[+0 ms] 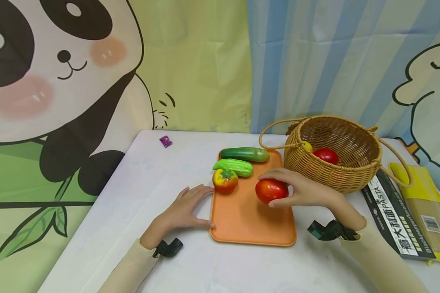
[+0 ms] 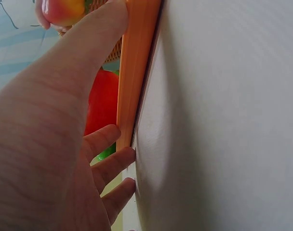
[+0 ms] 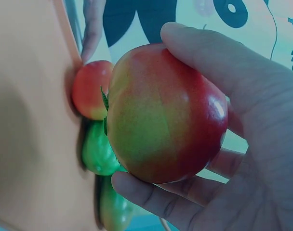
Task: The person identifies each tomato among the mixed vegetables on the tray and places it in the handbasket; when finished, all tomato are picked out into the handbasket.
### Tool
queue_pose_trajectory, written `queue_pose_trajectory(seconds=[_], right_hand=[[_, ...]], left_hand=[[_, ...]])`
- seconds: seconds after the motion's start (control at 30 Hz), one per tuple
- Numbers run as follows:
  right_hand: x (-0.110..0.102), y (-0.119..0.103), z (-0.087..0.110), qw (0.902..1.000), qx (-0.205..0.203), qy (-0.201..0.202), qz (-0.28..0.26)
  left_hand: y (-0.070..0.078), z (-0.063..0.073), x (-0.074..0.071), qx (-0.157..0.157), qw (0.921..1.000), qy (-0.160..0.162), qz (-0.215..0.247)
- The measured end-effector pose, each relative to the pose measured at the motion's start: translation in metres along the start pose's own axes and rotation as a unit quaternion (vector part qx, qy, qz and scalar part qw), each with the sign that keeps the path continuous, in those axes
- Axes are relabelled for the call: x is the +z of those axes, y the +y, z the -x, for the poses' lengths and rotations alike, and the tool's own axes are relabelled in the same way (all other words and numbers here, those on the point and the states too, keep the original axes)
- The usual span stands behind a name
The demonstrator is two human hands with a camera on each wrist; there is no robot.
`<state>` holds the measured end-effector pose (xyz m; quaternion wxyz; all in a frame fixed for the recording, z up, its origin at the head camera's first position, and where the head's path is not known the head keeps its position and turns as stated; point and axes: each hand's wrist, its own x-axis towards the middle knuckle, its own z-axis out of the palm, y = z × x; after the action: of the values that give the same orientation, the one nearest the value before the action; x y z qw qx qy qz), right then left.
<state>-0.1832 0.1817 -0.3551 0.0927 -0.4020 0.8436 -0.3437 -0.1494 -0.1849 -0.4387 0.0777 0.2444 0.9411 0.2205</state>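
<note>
Above the orange tray (image 1: 247, 228) — a glossy red, yellow-tinged tomato (image 1: 270, 191) in the curled right hand (image 1: 304, 188) — left hand (image 1: 186, 209) spread

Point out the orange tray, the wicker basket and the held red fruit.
Orange tray (image 1: 249, 219): head view, bare surface toward the near edge.
Wicker basket (image 1: 339, 176): head view, outer front wall.
Held red fruit (image 3: 168, 115): right wrist view, middle of its side.
</note>
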Motion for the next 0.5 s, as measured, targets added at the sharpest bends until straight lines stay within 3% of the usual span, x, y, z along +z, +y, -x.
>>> queue_pose_trajectory(seconds=[0.5], right_hand=[[-0.024,0.004,0.011,0.9985,0.005,0.04,0.037]], left_hand=[[-0.001,-0.002,0.001,-0.006,0.9999,-0.012,0.007]])
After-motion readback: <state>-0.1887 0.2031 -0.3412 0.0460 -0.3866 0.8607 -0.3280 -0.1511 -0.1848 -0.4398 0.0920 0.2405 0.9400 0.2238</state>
